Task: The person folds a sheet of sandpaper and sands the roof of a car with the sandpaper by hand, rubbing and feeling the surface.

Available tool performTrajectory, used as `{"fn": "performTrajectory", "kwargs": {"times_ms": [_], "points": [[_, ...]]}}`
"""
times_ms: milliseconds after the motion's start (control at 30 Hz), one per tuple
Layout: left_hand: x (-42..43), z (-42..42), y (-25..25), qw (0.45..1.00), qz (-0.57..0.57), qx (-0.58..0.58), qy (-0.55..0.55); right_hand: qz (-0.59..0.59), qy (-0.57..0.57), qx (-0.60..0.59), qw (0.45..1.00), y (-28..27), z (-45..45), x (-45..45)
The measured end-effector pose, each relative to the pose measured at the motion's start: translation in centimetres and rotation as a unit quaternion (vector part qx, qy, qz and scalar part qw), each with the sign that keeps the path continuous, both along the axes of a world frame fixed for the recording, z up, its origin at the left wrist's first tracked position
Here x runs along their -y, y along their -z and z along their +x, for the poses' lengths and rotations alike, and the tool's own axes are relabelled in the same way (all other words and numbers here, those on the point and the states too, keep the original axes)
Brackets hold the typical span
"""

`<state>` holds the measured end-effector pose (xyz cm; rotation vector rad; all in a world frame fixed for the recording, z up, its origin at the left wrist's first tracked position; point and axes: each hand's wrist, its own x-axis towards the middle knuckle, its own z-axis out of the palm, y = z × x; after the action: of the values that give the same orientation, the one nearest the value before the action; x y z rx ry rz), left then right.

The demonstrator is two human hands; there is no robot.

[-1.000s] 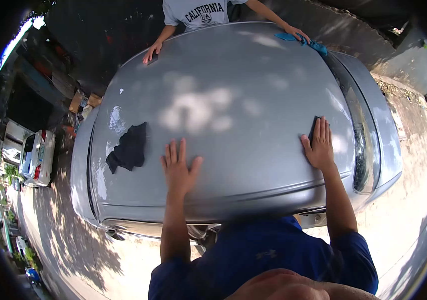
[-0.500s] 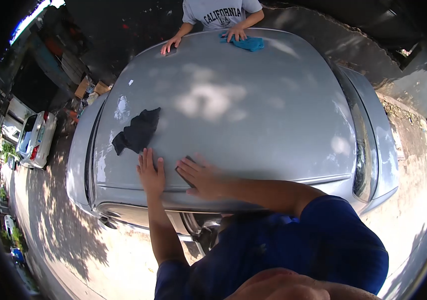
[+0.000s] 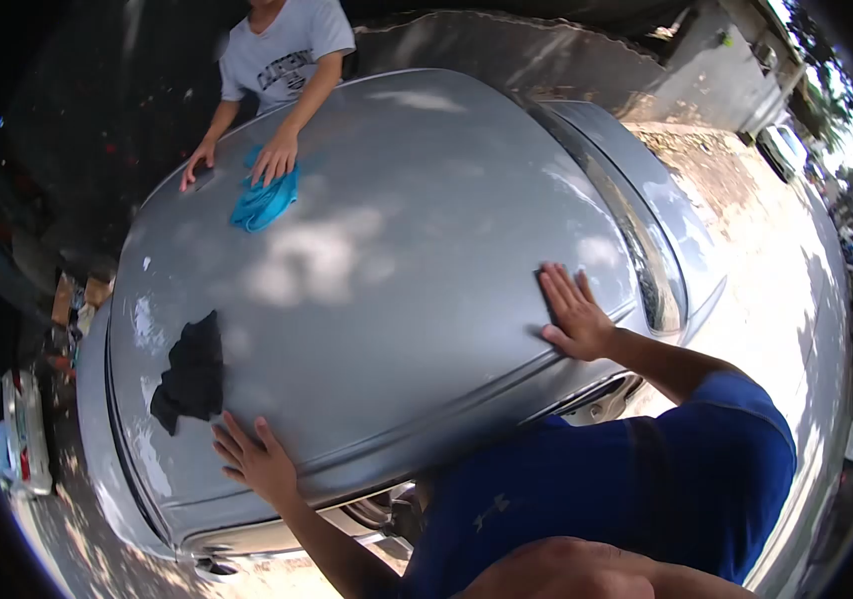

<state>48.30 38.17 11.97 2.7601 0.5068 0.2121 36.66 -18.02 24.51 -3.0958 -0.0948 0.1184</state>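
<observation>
My left hand (image 3: 255, 462) lies flat on the silver car roof (image 3: 407, 299), fingers spread, its fingertips close to a crumpled black cloth (image 3: 192, 374). Out to the right, my right hand (image 3: 579, 317) rests on the roof close to the rear or front glass. Under its palm and fingers is a thin dark pad (image 3: 544, 292), pressed against the paint; only its edge shows, so its exact kind is hidden.
Across the car a person (image 3: 292, 60) in a printed white T-shirt presses a blue cloth (image 3: 265, 205) on the roof and has a small dark pad (image 3: 204, 179) under the other hand. A parked white car (image 3: 25, 434) stands at left, a wall (image 3: 506, 60) behind.
My right hand has slid with the dark pad far to the right along the roof. The view has turned. The other person's blue cloth has come further onto the roof.
</observation>
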Motion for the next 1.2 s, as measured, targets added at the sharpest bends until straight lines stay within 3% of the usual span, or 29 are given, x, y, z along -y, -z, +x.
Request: {"fn": "performTrajectory", "kwargs": {"times_ms": [100,167,233,333,433,600,700,767,867,967,1033,1100,1200], "points": [[-0.4,0.3,0.7,1.000,-0.004,-0.003,-0.019,-0.034,-0.221,-0.049,0.973,0.9,5.6,-12.0],[-0.8,0.3,-0.1,1.000,0.012,-0.013,-0.024,0.054,-0.352,0.013,0.934,3.9,9.0,-20.4],[0.1,-0.1,0.0,0.998,-0.006,-0.025,-0.053,0.078,-0.420,0.010,0.904,5.7,11.3,-28.6],[-1.1,-0.1,-0.1,0.995,-0.033,-0.020,-0.093,0.097,-0.481,0.024,0.871,8.4,11.3,-32.8],[-1.3,-0.4,0.4,0.996,-0.023,-0.009,-0.081,0.102,-0.448,0.026,0.888,5.5,9.1,-25.5],[-0.5,-0.3,0.5,0.996,-0.024,-0.012,-0.085,-0.082,-0.291,-0.009,0.953,-0.5,4.1,-7.3],[0.0,0.1,0.5,0.995,-0.024,-0.025,-0.098,-0.019,-0.091,-0.080,0.992,-1.3,-0.3,3.6],[0.2,0.3,0.4,0.994,-0.025,-0.026,-0.098,0.001,-0.004,-0.020,1.000,-0.3,-2.5,9.3],[0.0,0.1,0.0,0.994,-0.025,-0.035,-0.097,0.000,0.017,-0.002,1.000,0.5,-3.3,10.2],[0.2,0.1,-0.3,0.994,-0.041,-0.017,-0.099,-0.024,-0.096,-0.069,0.993,-0.5,0.6,1.9],[-0.4,0.5,-0.1,0.992,-0.076,0.013,-0.101,-0.080,-0.235,-0.109,0.963,-0.3,4.9,-6.8],[-1.2,0.1,0.2,0.986,-0.129,0.043,-0.102,-0.046,-0.401,-0.062,0.913,1.3,8.8,-16.9],[-1.5,-0.2,0.5,0.974,-0.174,0.088,-0.117,0.043,-0.522,0.005,0.852,6.4,12.9,-31.5]]}}
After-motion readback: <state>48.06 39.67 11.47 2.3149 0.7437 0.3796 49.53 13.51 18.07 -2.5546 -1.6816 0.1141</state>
